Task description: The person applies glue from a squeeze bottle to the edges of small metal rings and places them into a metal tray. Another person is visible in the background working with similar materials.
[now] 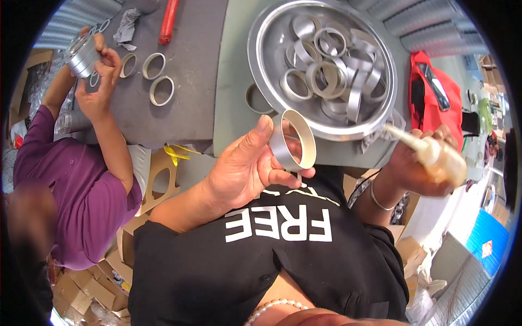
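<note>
My left hand [239, 168] is closed around a metal ring [279, 148], silver outside and cream inside, in front of my chest. The ring is tilted, its opening turned to the right. Over at the right, my right hand [401, 168] grips a squeeze bottle [446, 163] with a long pale nozzle and amber contents, slightly blurred. The nozzle points up and left, apart from the ring. Just beyond both hands stands a wide steel basin [254, 60] with several similar silver rings [296, 84] piled inside. Another ring [255, 99] lies against the basin's left side.
At the left, a co-worker's hands [100, 89] hold a stack of silver rings [82, 57]. Several rings [161, 91], crumpled paper [126, 27] and a red tube-shaped packet [169, 22] lie on the dark table [190, 65]. A red bag [448, 89] sits right of the basin.
</note>
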A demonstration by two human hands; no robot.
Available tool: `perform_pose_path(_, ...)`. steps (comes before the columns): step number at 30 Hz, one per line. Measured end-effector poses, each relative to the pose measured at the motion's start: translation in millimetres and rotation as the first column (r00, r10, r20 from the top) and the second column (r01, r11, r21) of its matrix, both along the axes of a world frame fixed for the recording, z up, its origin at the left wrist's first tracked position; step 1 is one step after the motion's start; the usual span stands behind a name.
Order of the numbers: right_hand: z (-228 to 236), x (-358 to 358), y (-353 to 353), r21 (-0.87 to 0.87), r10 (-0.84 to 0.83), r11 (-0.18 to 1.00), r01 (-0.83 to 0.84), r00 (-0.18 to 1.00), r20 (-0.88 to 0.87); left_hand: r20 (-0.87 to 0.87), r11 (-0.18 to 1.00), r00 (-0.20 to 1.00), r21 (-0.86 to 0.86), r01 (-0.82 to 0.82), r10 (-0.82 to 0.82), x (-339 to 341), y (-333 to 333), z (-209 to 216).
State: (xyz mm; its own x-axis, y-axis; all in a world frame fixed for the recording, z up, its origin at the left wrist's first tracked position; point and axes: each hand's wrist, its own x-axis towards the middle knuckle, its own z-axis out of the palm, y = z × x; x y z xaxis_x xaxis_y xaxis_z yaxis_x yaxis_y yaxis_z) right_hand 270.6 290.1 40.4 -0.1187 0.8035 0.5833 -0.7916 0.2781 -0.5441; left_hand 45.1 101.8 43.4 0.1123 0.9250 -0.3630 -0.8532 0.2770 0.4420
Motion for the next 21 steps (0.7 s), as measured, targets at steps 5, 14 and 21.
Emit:
perform_pose_path(5, 22.2, 11.0, -37.1, 0.537, -0.065, 0.813, -0.225, 0.881, 0.468, 0.263, 0.999, 0.964, -0.02, 0.036, -0.029, 13.8, -8.3, -15.1)
perform_pose_path(14, 26.5, 0.2, -50.4, 0.688, -0.243, 0.686, -0.237, 0.816, 0.524, 0.292, 0.986, 0.946, -0.048, 0.161, -0.14, 26.3, -0.2, -8.7)
perform_pose_path(21, 26.8, -8.7, -51.3, 0.74, -0.302, 0.645, -0.19, 0.826, 0.476, 0.124, 0.992, 0.984, -0.013, 0.127, -0.124, 20.5, -0.1, -4.9)
